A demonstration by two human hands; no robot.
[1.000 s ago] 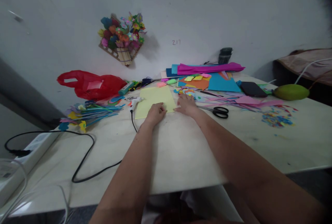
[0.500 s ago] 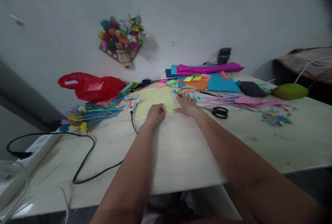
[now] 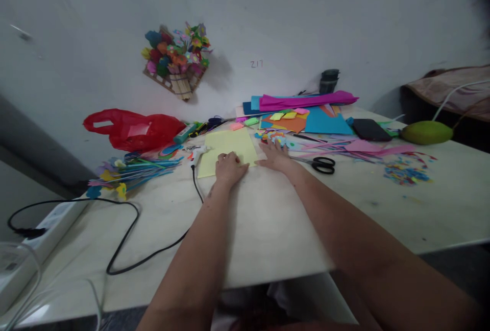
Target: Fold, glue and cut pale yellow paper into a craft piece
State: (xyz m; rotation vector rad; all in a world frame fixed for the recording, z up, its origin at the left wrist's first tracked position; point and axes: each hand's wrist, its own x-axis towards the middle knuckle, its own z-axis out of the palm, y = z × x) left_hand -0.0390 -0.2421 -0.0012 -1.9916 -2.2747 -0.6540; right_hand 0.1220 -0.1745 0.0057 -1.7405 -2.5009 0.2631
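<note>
A pale yellow sheet (image 3: 218, 149) lies flat on the table in front of me. My left hand (image 3: 228, 168) rests on its near part, fingers curled under and thumb pointing right along the near edge. What those fingers hold, if anything, is hidden. Just right of the sheet, my right hand (image 3: 274, 157) lies flat with fingers spread, its thumb at the sheet's near right corner. Beside its wrist are scissors (image 3: 323, 165) with black handles. Touching the sheet's left side is a white glue gun (image 3: 197, 155) with a black cord.
Left stand foam flowers on stems (image 3: 130, 172), a red plastic bag (image 3: 141, 129) and a power strip (image 3: 49, 229). Behind are coloured sheets (image 3: 329, 120) and a magenta roll (image 3: 306, 100). Rightward lie pink strips (image 3: 363, 147), a dark phone (image 3: 371, 130), a green pouch-like object (image 3: 426, 133) and colourful scraps (image 3: 408, 171).
My left hand has turned slightly, its thumb now reaching further right along the sheet's near edge. My right hand stays spread in place. The whole view has shifted slightly.
</note>
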